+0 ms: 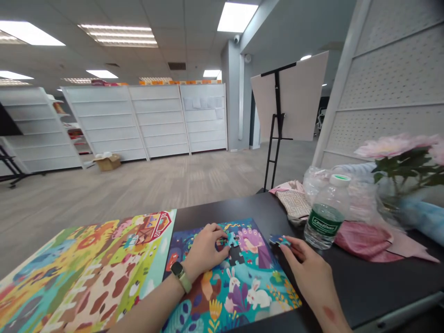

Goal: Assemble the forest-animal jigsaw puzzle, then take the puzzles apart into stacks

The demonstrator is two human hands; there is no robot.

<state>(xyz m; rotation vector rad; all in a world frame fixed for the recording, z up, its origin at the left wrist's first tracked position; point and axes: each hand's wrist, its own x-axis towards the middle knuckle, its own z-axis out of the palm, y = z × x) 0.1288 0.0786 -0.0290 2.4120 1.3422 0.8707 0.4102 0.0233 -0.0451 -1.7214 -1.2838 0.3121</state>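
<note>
In the head view, a jigsaw puzzle (256, 296) with rabbits, a peacock and plants lies on the dark table. A dark gap (236, 255) shows in its middle. My left hand (204, 247), with a watch (177, 269) on the wrist, rests over the puzzle. Its curled fingers and thumb close around a light-blue puzzle piece (233, 239) at the gap's upper edge; the fingers partly hide the grip. Right of the puzzle, my right hand (307, 261) pinches another puzzle piece (277, 240) between thumb and fingers, just above the table.
At left lies a farm-animal puzzle (104, 277). A water bottle (325, 217) stands right of my right hand, beside a patterned pouch (294, 203), pink cloth (364, 243) and flowers (391, 148). Beyond the table are an easel (277, 111), shelves (156, 120) and a cardboard box (108, 162).
</note>
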